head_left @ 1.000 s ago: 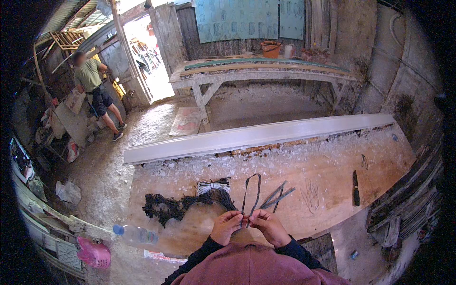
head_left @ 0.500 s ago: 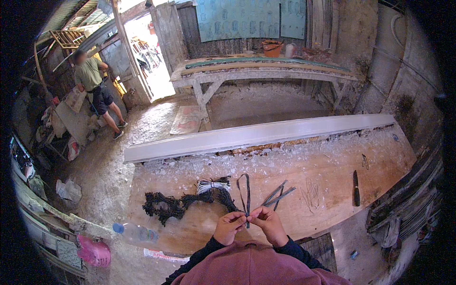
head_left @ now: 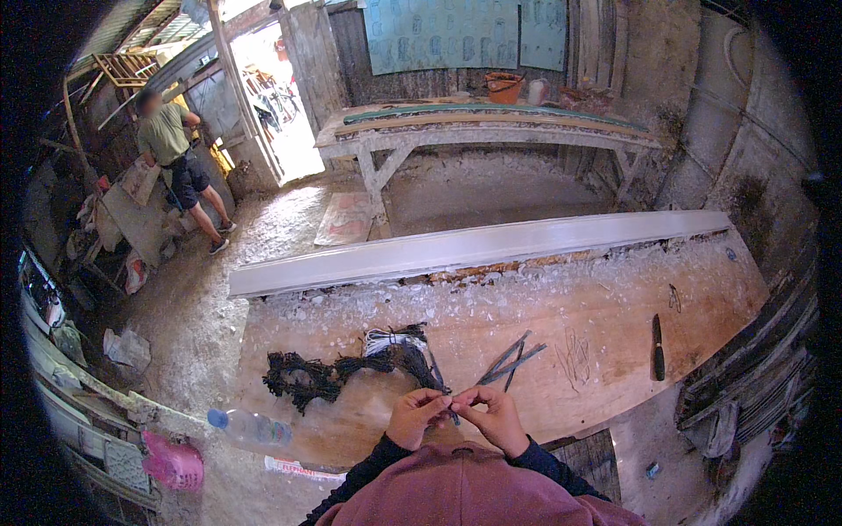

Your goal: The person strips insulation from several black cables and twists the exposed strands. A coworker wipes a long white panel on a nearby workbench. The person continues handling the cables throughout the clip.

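A: Where are the hands?
B: At the lower centre of the frame, meeting thumb to thumb. The left hand [head_left: 421,416] pinches a dark strip [head_left: 455,418] between thumb and forefinger.
A: And the other?
B: The right hand [head_left: 493,416] pinches the same strip, its fingertips right against the left's.
A: So where is the strip, exactly?
B: Lower centre, held at the fingertips, with a short end poking out below them. Whether it is knotted there, I cannot tell; the fingers cover that part.
A: What lies around them?
B: Just above and right of the right hand, several loose strips [head_left: 509,361] cross on the wooden table [head_left: 544,412]. Left of centre are a black bundle [head_left: 303,379] and a white bundle [head_left: 379,342].
A: Farther out?
B: A knife [head_left: 658,349] lies at the right, a clear bottle [head_left: 250,430] with a blue cap at the lower left. A long white moulding [head_left: 482,254] crosses the middle of the frame, and 1 other person [head_left: 167,131] stands at the upper left.
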A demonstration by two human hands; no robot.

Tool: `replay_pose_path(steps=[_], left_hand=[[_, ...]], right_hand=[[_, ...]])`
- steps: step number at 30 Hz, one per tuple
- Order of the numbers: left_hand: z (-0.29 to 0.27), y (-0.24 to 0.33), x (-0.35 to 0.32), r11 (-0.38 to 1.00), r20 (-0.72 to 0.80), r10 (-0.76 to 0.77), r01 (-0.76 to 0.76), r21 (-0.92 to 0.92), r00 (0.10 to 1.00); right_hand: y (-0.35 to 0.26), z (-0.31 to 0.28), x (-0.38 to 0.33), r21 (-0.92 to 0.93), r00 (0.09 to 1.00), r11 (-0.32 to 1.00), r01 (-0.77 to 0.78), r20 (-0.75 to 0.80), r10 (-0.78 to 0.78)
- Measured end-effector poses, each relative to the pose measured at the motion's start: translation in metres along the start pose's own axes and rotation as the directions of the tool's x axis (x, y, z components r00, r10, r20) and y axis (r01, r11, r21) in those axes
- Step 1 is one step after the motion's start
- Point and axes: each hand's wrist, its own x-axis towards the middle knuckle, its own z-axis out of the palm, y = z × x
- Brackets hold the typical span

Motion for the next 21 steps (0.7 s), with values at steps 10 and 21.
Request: replay_pose_path(steps=[10,21], left_hand=[[-0.004,0.0,0.0,0.955,0.049,0.018,-0.003,-0.296,0.999],[0.007,-0.01,-0.001,0.969,0.02,0.231,-0.228,-0.09,0.973]], right_hand=[[-0.015,-0.003,-0.004,-0.457,0.898,0.773,0.439,0.194,-0.395],[0.018,0.01,-0.004,0.479,0.992,0.878,-0.013,-0.105,0.071]])
